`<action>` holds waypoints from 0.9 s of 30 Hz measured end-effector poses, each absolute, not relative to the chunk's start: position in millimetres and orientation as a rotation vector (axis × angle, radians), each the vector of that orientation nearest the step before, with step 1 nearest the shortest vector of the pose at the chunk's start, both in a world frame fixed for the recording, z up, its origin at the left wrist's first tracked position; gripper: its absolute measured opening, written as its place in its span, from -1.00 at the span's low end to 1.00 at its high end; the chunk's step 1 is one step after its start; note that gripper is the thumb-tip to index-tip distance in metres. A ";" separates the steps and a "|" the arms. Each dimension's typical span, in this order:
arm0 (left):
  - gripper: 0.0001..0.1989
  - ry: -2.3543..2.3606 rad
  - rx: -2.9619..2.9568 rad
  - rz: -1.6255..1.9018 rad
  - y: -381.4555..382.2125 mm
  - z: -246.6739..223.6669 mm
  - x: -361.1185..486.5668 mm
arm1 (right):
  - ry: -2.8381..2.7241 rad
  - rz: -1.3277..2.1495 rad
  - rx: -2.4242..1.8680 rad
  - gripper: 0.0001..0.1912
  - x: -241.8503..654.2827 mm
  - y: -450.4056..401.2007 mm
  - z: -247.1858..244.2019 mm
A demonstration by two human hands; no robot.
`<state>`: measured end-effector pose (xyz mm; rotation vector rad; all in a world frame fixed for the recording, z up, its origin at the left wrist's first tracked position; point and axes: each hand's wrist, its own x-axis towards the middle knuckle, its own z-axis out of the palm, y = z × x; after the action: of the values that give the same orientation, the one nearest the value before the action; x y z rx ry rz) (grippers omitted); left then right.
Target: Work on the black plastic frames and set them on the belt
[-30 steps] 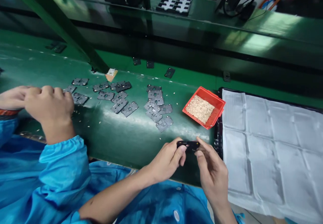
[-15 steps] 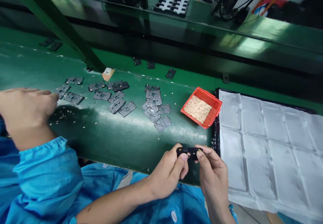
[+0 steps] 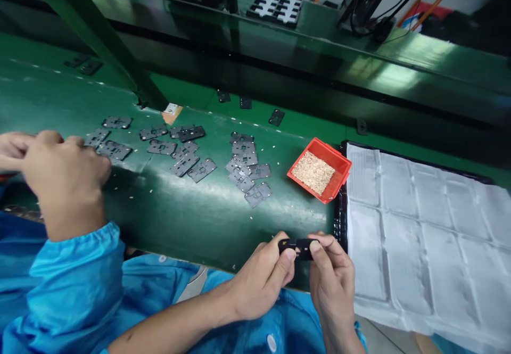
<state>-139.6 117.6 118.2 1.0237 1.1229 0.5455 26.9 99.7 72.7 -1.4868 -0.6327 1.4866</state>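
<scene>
Low in the view, just over the bench's front edge, a small black plastic plate [image 3: 302,248] is held level between both hands. My left hand [image 3: 265,277] pinches its left end between thumb and fingers. At the other end, my right hand [image 3: 332,274] grips it, thumb on top. A yellow mark shows near the plate's left end; the fingers hide parts of its ends. Beyond my hands stands a red bin [image 3: 339,170] with many tiny pale pieces [image 3: 313,173] inside. Left of the bin lies a loose group of dark plates [image 3: 243,165] with cut-outs.
A co-worker's hand [image 3: 64,173] and blue sleeve are at the left. More dark plates [image 3: 183,151] lie on the green bench [image 3: 191,210], with pale bits scattered about. Right of the bin, a black tray is covered by a white sheet [image 3: 407,226]. A green post [image 3: 99,40] slants across the left.
The co-worker's hand has moved right, and another hand now shows beside it. My hands keep hold of the plate, with my right thumb slightly further left over it.
</scene>
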 end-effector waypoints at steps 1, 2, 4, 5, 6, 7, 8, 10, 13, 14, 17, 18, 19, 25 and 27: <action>-0.58 1.113 1.010 0.551 116.4 118.2 -140.8 | -0.637 1.473 -1.480 -0.84 25.8 98.9 73.3; -0.59 1.103 0.990 0.560 114.9 117.9 -142.0 | -0.643 1.464 -1.476 -0.84 24.9 97.7 73.9; -0.61 1.092 0.931 0.594 110.9 116.7 -143.6 | -0.662 1.457 -1.475 -0.84 23.3 94.7 75.2; -0.62 1.092 0.891 0.617 108.7 116.0 -143.9 | -0.672 1.452 -1.478 -0.84 22.5 93.1 76.0; -0.63 1.100 0.847 0.640 106.5 115.4 -143.8 | -0.680 1.446 -1.481 -0.84 21.5 91.6 76.9; -0.65 1.111 0.802 0.662 104.5 114.9 -143.2 | -0.686 1.435 -1.486 -0.85 20.4 90.3 77.8; -0.66 1.126 0.762 0.680 102.8 114.6 -142.4 | -0.687 1.423 -1.491 -0.85 19.3 89.1 78.8; -0.67 1.154 0.710 0.703 100.4 114.4 -140.3 | -0.691 1.403 -1.489 -0.86 17.2 87.2 80.8; -0.67 1.200 0.696 0.716 99.0 114.8 -137.8 | -0.720 1.387 -1.480 -0.88 15.7 84.8 83.0; -0.67 1.207 0.692 0.720 98.8 114.9 -137.5 | -0.736 1.378 -1.484 -0.88 15.9 84.0 83.4; -0.64 1.220 0.715 0.714 98.1 114.4 -137.4 | -0.776 1.345 -1.514 -0.87 17.6 81.5 83.4; -0.62 1.231 0.737 0.704 97.7 113.9 -137.5 | -0.786 1.334 -1.521 -0.87 18.3 80.6 83.1; -0.61 1.246 0.767 0.694 97.2 113.2 -137.5 | -0.793 1.324 -1.524 -0.88 18.8 79.7 82.7; -0.68 1.241 0.902 0.721 94.2 110.5 -137.5 | -0.826 1.280 -1.518 -0.86 18.6 74.5 83.9; -0.68 1.257 0.921 0.717 94.4 111.4 -137.5 | -0.838 1.266 -1.534 -0.85 17.9 73.8 85.4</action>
<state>-137.5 94.4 111.4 0.9214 1.2573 0.7170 17.9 73.8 85.4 -1.5337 -0.8379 1.2662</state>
